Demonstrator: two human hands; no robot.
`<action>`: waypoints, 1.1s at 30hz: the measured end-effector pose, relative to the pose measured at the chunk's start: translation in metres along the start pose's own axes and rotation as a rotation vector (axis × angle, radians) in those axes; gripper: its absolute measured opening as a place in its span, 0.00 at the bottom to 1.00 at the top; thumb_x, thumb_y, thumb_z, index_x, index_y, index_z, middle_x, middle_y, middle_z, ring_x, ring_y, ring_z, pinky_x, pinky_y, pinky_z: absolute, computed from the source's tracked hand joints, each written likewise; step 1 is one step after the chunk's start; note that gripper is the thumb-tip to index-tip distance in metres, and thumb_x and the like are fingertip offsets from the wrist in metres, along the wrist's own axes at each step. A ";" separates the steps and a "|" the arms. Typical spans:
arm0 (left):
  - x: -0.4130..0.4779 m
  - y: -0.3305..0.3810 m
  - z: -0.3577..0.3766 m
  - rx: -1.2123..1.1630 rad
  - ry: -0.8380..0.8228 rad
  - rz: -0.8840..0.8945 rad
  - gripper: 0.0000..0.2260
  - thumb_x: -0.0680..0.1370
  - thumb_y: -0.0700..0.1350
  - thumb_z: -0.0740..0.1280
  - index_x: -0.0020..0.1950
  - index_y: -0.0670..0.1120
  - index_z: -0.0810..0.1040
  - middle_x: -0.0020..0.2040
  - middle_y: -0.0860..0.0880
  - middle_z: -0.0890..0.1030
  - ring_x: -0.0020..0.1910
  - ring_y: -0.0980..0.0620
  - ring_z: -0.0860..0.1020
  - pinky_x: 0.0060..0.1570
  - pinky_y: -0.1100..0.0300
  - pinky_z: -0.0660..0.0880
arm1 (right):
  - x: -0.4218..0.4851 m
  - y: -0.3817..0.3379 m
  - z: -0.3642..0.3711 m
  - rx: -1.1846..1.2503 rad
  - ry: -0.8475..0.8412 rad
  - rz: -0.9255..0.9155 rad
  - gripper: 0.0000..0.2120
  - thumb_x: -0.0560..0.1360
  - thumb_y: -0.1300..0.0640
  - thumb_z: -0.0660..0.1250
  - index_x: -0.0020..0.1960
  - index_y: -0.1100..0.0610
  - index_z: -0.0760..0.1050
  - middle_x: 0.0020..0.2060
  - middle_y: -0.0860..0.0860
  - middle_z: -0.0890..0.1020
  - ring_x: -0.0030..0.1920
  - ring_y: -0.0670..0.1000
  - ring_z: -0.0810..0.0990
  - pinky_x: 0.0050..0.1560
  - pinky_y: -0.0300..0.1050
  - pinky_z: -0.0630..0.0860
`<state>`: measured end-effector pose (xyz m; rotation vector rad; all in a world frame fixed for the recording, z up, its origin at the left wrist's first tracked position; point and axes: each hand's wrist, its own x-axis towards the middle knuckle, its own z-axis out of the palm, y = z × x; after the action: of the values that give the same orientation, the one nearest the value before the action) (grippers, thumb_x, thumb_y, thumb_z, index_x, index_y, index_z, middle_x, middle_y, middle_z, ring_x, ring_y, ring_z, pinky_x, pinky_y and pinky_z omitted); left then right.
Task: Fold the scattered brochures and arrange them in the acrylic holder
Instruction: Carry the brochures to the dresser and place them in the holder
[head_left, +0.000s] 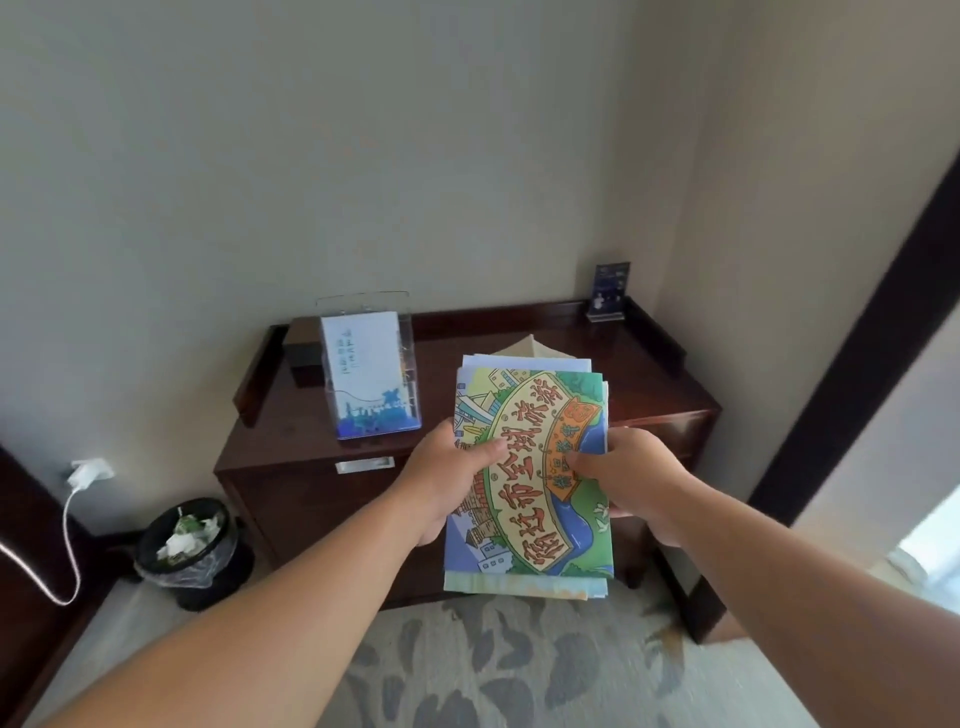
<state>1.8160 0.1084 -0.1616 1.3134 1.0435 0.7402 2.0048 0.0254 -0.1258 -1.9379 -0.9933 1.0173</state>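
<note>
both hands grip a stack of brochures (527, 467) above the near edge of the dark cabinet (649, 384), left hand (447, 478) and right hand (631, 478) with thumbs on top. the acrylic holder (369, 364) stands far left on the cabinet, one brochure inside.

Top of brochure stack (524, 493): cartoon town print in green and blue, cream banner with red characters, orange tag. In acrylic holder (408, 332), brochure (366, 374): white, blue skyline band along bottom. Cabinet (649, 384): dark red-brown wood. Card (610, 286), far right corner: dark blue. Carpet (519, 675): grey, darker blotches.

A hotel-like room: dark wooden cabinet (649, 387) with an acrylic brochure holder (408, 340), small sign stand (609, 291), lined waste bin (208, 577)
</note>
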 end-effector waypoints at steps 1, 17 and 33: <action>0.004 -0.002 -0.006 -0.011 0.017 -0.010 0.13 0.75 0.48 0.73 0.58 0.51 0.78 0.54 0.52 0.84 0.57 0.49 0.80 0.62 0.45 0.73 | 0.009 -0.004 0.005 -0.009 -0.020 -0.004 0.05 0.78 0.54 0.69 0.51 0.54 0.80 0.44 0.49 0.86 0.42 0.49 0.86 0.40 0.47 0.84; 0.132 0.002 -0.004 -0.098 0.204 -0.084 0.12 0.75 0.46 0.73 0.56 0.51 0.78 0.54 0.50 0.84 0.58 0.48 0.79 0.67 0.41 0.68 | 0.181 -0.027 0.003 -0.017 -0.199 -0.033 0.08 0.77 0.54 0.70 0.54 0.57 0.79 0.47 0.52 0.86 0.45 0.53 0.86 0.49 0.55 0.83; 0.317 -0.036 -0.032 -0.177 0.138 -0.290 0.12 0.75 0.43 0.72 0.58 0.50 0.80 0.55 0.48 0.84 0.60 0.43 0.78 0.68 0.39 0.67 | 0.357 -0.032 0.035 -0.028 -0.202 0.157 0.03 0.77 0.53 0.70 0.48 0.52 0.80 0.44 0.49 0.87 0.42 0.49 0.86 0.44 0.50 0.84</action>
<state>1.9055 0.4027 -0.2537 0.9451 1.2195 0.6919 2.1044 0.3571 -0.2261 -1.9897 -0.9810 1.3161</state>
